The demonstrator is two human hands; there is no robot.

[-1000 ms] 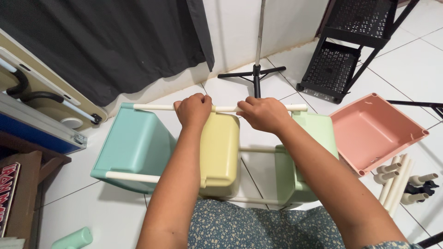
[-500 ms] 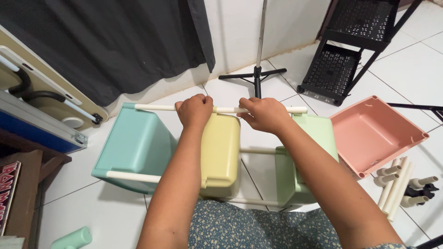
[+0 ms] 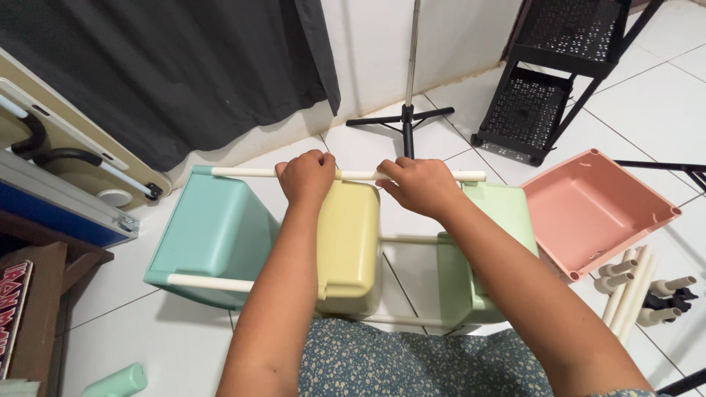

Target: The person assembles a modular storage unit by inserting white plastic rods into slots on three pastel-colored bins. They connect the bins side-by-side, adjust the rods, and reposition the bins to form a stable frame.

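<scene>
Nothing has shifted over the last second, so I read this as holding steady: my left hand (image 3: 307,175) and right hand (image 3: 419,184) stay clenched on the white rod (image 3: 243,172) running across the teal bin (image 3: 209,235), yellow bin (image 3: 349,242) and green bin (image 3: 493,220), all 3 lying tipped on the tiled floor (image 3: 184,345)

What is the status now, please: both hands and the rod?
Left hand and right hand both shut on white rod. Rod lies across teal bin, yellow bin and green bin. Nothing in the way.

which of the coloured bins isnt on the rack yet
The pink bin: it lies loose on the tiled floor, right of the green bin, while teal, yellow and green sit between the white poles.
</scene>
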